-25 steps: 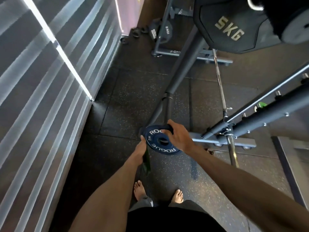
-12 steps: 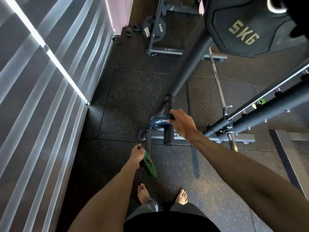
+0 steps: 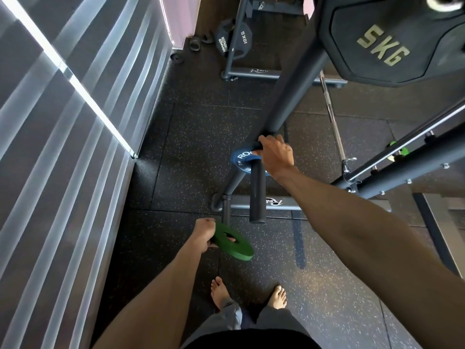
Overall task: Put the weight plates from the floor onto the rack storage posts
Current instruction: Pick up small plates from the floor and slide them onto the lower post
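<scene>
Two plates in play. The blue plate (image 3: 241,159) is threaded on the lower storage post (image 3: 257,195), sitting well up it near the rack upright (image 3: 297,91). The post's free end pokes out toward the camera.

The right hand (image 3: 275,157) has its fingers (image 3: 261,145) curled over the plate's top rim, gripping it. My read: it's holding the bore square to the post so the plate doesn't bind while it's seated home.

The green plate (image 3: 235,244) is off the floor (image 3: 191,147), in the left hand (image 3: 203,234). It sits low, near the post tip but not touching it. The fingers grip the near rim, and one fingertip shows through the centre hole. That hook grip suits a thin, light disc carried one-handed. The plate is tilted face-up, so probably parked and next in line for the same post.

A 5KG plate (image 3: 392,39) hangs on a higher post, so the small plates likely belong low.

Risk: bare feet (image 3: 220,290) are close under the green plate, and a slip would land it on toes.
</scene>
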{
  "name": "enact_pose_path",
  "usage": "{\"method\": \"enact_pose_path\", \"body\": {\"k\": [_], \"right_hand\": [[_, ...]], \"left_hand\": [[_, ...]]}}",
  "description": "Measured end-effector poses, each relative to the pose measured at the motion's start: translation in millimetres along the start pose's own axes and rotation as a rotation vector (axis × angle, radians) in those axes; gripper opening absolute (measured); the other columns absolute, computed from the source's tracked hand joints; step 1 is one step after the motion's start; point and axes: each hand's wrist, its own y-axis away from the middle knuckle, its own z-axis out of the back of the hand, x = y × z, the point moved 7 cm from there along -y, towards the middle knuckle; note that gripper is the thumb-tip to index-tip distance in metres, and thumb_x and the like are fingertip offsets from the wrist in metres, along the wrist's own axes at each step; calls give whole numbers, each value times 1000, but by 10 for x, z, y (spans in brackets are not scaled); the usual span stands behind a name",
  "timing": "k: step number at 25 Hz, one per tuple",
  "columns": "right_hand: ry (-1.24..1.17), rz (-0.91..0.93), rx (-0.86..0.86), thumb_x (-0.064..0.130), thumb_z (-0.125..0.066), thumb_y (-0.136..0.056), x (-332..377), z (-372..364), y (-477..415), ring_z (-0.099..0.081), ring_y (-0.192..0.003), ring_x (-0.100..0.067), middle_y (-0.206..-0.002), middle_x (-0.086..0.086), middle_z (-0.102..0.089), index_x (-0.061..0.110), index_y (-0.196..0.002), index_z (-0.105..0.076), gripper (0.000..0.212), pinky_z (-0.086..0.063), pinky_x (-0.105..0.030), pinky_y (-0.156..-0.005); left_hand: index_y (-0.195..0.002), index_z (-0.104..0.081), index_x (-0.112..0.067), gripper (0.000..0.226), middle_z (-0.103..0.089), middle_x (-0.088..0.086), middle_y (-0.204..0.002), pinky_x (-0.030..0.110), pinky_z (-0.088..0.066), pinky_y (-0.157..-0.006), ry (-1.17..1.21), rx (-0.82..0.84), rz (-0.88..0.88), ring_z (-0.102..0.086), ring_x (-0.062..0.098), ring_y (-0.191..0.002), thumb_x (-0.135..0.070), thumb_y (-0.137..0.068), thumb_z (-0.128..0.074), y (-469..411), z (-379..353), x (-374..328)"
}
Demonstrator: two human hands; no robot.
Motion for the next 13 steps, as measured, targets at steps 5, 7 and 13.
{"method": "enact_pose_path", "body": {"k": [5,7,13], "right_hand": [[-157,-268,-144,26,-44,-96,-326,-115,486,-44,-125,-34,-135,-16,-46,12,-139,-37,46,-40,-52,-103],[-171,-343,-41,3,-44,-88,-526,-371,974,-44,-124,-36,-135,-19,-44,8,-142,-30,56,-41,-52,-102],[-363,-44,464,7,-60,-89,-523,-1088,2178,-59,-105,-22,-128,-9,-57,18,-133,-45,47,-56,-40,-87]], "left_hand": [[-124,-52,-2,25,-61,25,-115,39,-57,-44,-5,62,34,-68,37,-89,-9,-101,-43,9,-29,-45],[-121,-52,-1,23,-62,25,-110,44,-59,-47,44,117,62,-68,35,-82,-8,-102,-41,70,-121,-89],[-122,-46,5,26,-66,29,-99,43,-59,-51,131,293,143,-72,39,-70,-4,-99,-37,217,-436,-117]]}}
